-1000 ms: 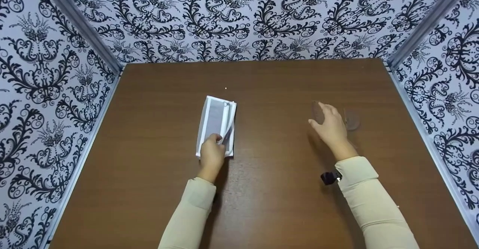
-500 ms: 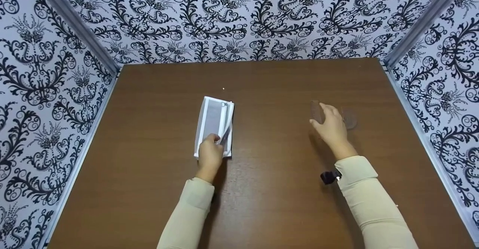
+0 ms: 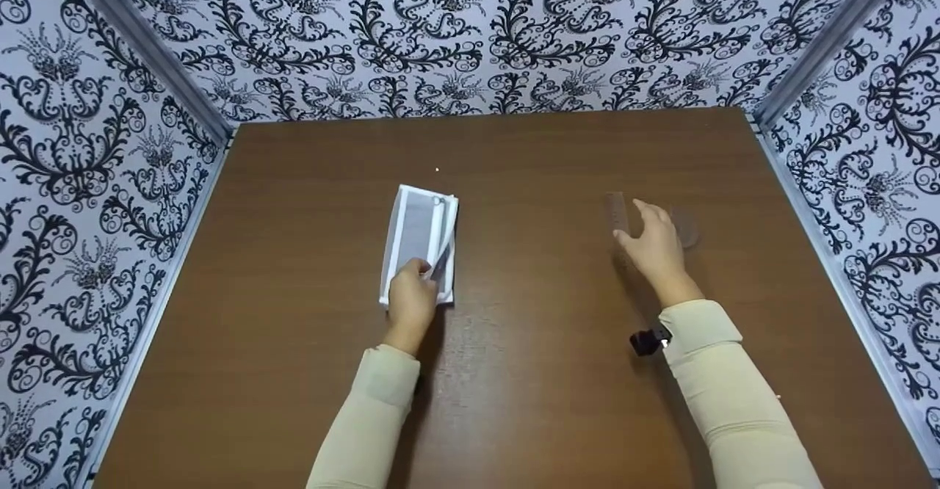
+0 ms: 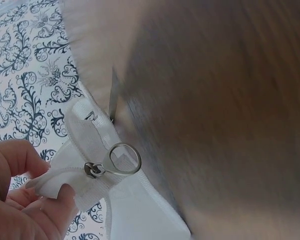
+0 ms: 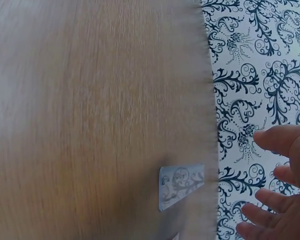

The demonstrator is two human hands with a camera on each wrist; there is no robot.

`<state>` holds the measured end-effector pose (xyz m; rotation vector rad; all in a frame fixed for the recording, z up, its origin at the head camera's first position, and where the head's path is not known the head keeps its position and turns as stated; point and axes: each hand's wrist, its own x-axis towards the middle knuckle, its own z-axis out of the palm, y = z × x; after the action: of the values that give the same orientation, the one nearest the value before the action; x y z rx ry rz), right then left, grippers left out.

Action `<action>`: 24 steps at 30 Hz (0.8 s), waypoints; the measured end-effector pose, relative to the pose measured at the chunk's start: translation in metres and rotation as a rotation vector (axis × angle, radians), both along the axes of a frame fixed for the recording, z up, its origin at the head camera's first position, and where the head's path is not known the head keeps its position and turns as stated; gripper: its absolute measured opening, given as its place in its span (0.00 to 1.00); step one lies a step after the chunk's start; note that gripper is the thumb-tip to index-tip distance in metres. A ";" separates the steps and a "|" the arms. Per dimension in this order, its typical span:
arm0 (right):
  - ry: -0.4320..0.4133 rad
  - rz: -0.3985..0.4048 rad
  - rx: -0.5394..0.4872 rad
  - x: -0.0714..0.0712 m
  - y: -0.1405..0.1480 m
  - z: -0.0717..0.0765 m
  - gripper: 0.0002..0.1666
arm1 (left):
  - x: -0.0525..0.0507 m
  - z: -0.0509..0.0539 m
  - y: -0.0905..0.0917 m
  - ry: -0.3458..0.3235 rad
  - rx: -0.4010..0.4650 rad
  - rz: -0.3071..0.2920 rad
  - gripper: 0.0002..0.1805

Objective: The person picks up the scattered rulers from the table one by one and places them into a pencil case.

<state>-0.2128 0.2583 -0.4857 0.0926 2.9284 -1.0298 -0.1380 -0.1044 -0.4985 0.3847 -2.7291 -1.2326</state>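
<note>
A white-edged mesh zip pouch (image 3: pixel 418 226) lies on the table left of centre. My left hand (image 3: pixel 411 299) pinches the near end of its zipped edge, so the mouth gapes along the right side. In the left wrist view the zipper's ring pull (image 4: pixel 125 159) hangs beside the gripped cloth. My right hand (image 3: pixel 656 248) hovers with spread fingers and nothing in its grasp. Just left of it lies a clear ruler (image 3: pixel 615 212); at its right is a clear rounded plate (image 3: pixel 684 226), perhaps a protractor, partly hidden by the hand. The right wrist view shows the ruler (image 5: pixel 179 185) apart from the fingers.
The brown wooden table (image 3: pixel 514 371) is bounded by patterned panels (image 3: pixel 455 41) at the back and both sides, with grey corner posts (image 3: pixel 139 41). A tiny white speck (image 3: pixel 437 169) lies beyond the pouch. A small black device (image 3: pixel 648 341) sits at the right wrist.
My right hand has shifted slightly right, away from the ruler, uncovering more of it and covering more of the rounded plate. The left hand keeps its pinch on the pouch.
</note>
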 end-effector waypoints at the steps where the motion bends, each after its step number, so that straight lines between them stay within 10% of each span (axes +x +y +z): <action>1: -0.001 -0.005 -0.004 -0.001 0.001 0.000 0.42 | -0.001 0.000 0.000 0.002 -0.001 0.002 0.15; 24: -0.070 -0.086 -0.080 -0.011 0.015 -0.015 0.40 | 0.001 -0.001 0.001 0.014 -0.002 -0.017 0.13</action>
<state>-0.2238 0.2729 -0.5011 0.2484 2.8388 -1.1301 -0.1373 -0.1033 -0.4991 0.3519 -2.7268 -1.2318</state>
